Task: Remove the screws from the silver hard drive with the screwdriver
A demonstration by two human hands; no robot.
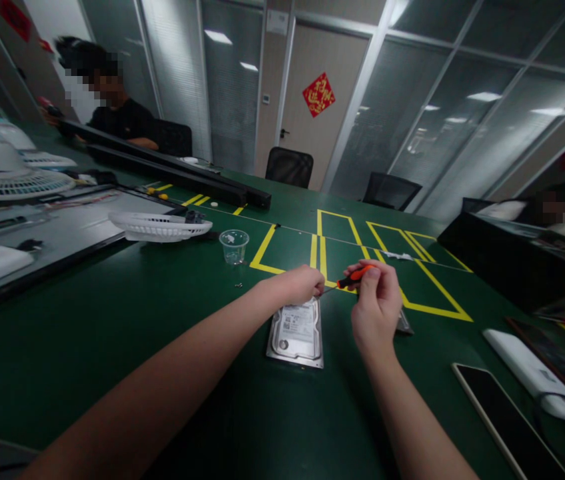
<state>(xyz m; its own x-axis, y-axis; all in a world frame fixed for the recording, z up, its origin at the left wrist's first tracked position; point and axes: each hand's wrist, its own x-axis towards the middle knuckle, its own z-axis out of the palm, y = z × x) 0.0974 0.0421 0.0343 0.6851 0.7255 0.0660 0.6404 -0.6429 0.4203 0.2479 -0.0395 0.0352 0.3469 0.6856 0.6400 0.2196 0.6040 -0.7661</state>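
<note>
A silver hard drive (pixel 296 337) with a white label lies on the green table in front of me. My left hand (pixel 298 285) is over its far edge, fingers curled together near the screwdriver's tip; what they pinch, if anything, is hidden. In my right hand (pixel 376 303) is an orange-and-black screwdriver (pixel 355 276), gripped by its handle. Its thin shaft slants left and down to the fingers of my left hand, above the drive's far right corner. Partly behind my right hand lies a dark flat metallic piece (pixel 404 324).
A clear plastic cup (pixel 234 247) stands left of the drive, with tiny metal bits (pixel 238 285) nearby. White fan parts (pixel 160 227) lie left. A phone (pixel 507 417), a white device (pixel 537 377) and a black box (pixel 495 257) are right. A person (pixel 125 120) sits across the table.
</note>
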